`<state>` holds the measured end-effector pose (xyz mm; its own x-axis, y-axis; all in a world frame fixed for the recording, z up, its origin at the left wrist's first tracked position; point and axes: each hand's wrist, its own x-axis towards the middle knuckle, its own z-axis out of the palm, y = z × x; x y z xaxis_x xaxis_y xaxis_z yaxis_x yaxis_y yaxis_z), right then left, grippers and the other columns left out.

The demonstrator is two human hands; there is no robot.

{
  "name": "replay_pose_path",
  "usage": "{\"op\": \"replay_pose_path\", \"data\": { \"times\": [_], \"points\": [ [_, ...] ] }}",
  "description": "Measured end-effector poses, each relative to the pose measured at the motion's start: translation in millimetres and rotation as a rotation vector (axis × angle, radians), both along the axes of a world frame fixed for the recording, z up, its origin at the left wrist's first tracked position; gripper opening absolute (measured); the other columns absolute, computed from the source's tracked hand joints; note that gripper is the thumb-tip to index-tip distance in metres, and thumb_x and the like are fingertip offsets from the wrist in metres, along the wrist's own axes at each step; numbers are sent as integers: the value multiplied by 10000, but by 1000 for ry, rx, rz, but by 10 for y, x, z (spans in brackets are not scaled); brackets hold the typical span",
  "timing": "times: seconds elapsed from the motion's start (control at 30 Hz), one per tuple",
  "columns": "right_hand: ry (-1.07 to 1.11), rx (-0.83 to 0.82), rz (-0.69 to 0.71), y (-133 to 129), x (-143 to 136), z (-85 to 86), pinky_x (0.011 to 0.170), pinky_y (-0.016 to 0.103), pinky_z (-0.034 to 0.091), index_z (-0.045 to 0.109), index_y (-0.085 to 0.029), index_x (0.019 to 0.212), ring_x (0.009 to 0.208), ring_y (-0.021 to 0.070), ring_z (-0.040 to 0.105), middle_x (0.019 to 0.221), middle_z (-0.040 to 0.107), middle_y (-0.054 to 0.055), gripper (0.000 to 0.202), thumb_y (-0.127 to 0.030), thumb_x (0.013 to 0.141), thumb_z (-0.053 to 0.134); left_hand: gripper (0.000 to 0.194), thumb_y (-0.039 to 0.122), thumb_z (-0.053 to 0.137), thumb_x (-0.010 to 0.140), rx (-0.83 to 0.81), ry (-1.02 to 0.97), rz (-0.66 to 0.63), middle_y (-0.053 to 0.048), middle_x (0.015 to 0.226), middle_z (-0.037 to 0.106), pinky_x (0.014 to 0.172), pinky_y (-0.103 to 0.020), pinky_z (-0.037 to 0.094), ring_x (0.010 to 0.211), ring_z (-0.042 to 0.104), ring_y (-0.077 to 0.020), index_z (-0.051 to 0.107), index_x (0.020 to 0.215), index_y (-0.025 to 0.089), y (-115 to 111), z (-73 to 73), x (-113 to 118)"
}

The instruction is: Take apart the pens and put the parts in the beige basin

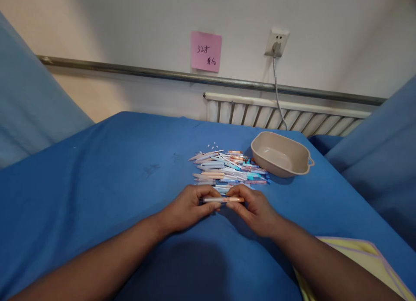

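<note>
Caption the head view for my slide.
Left grip and right grip hold one pen before a pile of pens beside a beige basin on blue cloth.

free: blue cloth (107,179), left side | blocked ahead: pen pile (221,169) (loosely spread) | ahead-right: beige basin (280,156)

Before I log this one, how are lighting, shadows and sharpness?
Head view: dim light, broad shadow on the blue cloth between the forearms; head view: pale sheen inside the beige plastic basin; head view: slim white-and-orange pen too soft for fine markings.
</note>
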<state>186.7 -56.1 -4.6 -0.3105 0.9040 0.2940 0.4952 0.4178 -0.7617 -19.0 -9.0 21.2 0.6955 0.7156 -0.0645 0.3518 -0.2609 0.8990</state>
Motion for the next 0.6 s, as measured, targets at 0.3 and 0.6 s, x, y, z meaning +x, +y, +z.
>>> {"op": "replay_pose_path", "data": {
  "times": [0.3, 0.6],
  "points": [
    [-44, 11, 1, 1, 19, -20, 571, 206, 350, 549, -190, 838, 607, 100, 495, 673, 563, -27, 139, -283, 907, 473, 187, 308, 538, 830, 116, 61, -15, 12, 726, 606, 628, -208, 404, 687, 529, -125, 647, 863, 160, 18, 4, -21],
    [-81, 11, -182, 156, 287, -48, 540, 216, 349, 579, -186, 796, 568, 109, 493, 632, 567, -26, 170, -306, 871, 485, 224, 361, 577, 796, 24, -32, 141, -12, 753, 621, 648, -249, 439, 674, 554, -136, 628, 837, 147, 196, 31, -121]
  ]
}}
